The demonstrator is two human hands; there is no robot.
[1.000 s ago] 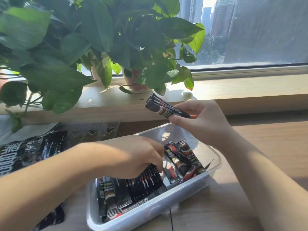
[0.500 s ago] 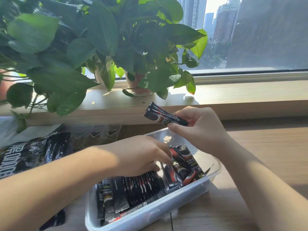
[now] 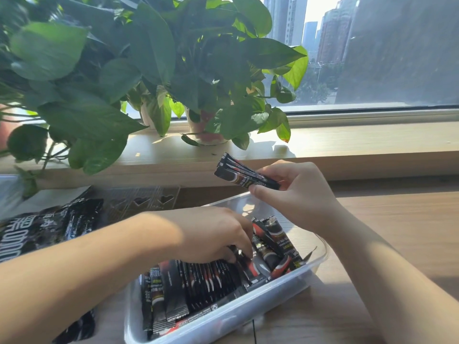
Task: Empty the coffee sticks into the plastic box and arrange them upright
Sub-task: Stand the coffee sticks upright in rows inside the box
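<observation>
Black coffee sticks point(image 3: 211, 281) with red-white markings, clear plastic box point(image 3: 248, 311), green plant point(image 3: 149, 58).

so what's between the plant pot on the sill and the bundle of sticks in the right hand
In the head view, only bare sunlit windowsill separates the plant pot from the bundle of sticks pinched in the right hand; nothing else lies there.

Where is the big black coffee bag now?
The crumpled black coffee bag lies at the left edge of the head view, on the table beside the clear plastic box.
</observation>
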